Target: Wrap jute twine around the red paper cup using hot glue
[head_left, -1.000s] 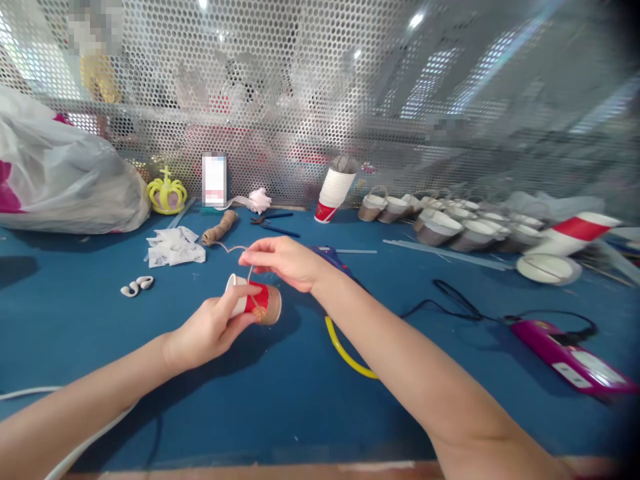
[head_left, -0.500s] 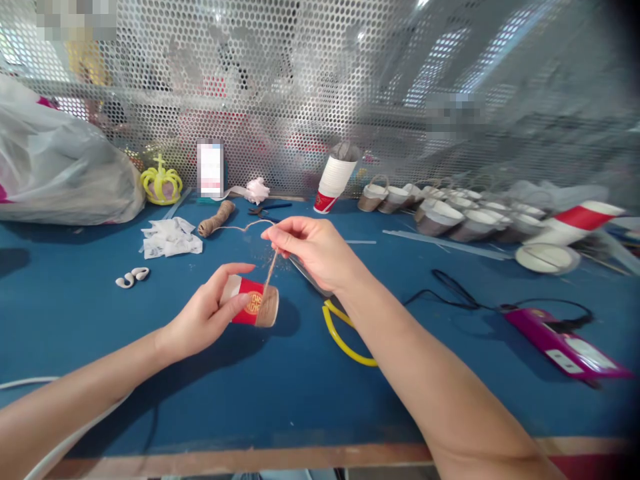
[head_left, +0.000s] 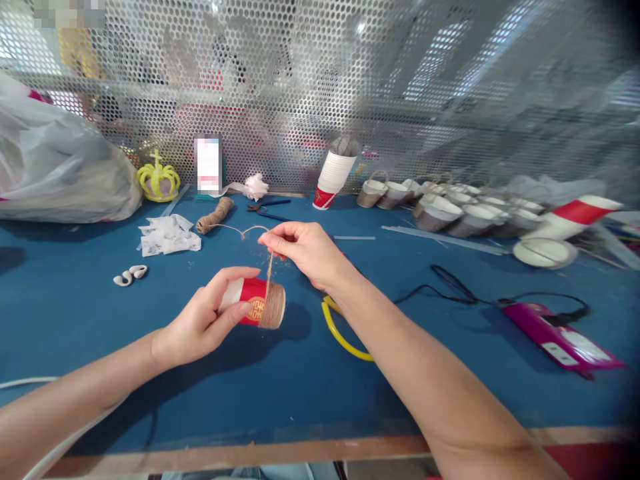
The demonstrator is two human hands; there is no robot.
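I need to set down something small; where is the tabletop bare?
Free: the near stretch of blue tabletop, between the left forearm, the right forearm and the twine-wound red-and-white paper cup; also between the right forearm and the rectangular purple plastic box. Crowded: the far right, packed with brown-and-white cups.

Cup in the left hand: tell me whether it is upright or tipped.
Tipped: the left hand holds the cup sideways, its end wrapped in twine pointing right.
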